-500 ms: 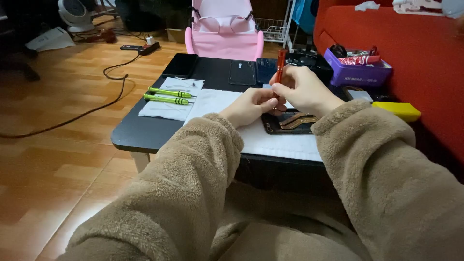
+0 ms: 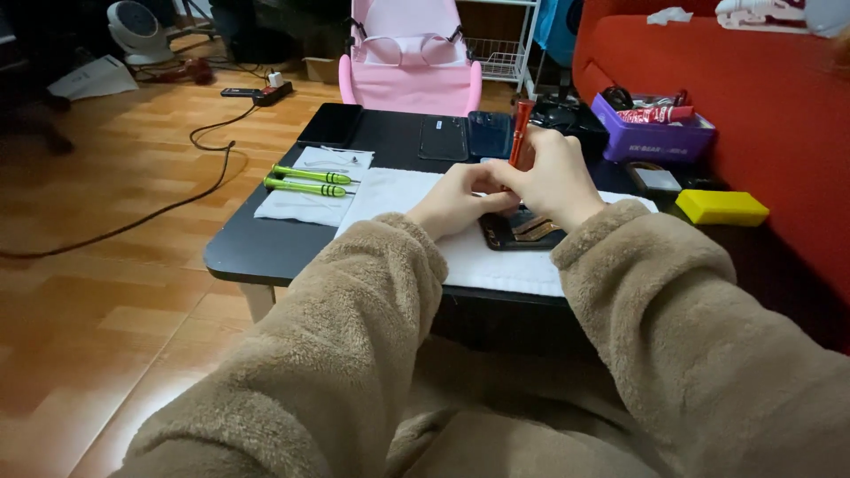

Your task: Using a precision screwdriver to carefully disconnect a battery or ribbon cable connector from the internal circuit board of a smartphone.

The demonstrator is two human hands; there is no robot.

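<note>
An opened dark phone (image 2: 522, 232) lies on a white cloth (image 2: 390, 195) on the black table (image 2: 257, 252). My right hand (image 2: 549, 177) grips a red screwdriver (image 2: 520, 128) held nearly upright, its tip hidden behind my fingers over the phone. My left hand (image 2: 460, 199) rests on the cloth, fingertips touching the phone's left edge beside the screwdriver tip. Both arms wear fuzzy tan sleeves.
Two green screwdrivers (image 2: 310, 181) lie on a smaller white cloth at the left. Dark phone panels (image 2: 443, 137) lie at the table's back. A purple box (image 2: 655, 133), a yellow block (image 2: 722, 206) and a red sofa (image 2: 779, 106) stand right. A pink chair (image 2: 412, 75) and floor cables (image 2: 177, 190) lie beyond.
Both hands stay over the phone with the red screwdriver upright; no clear movement.
</note>
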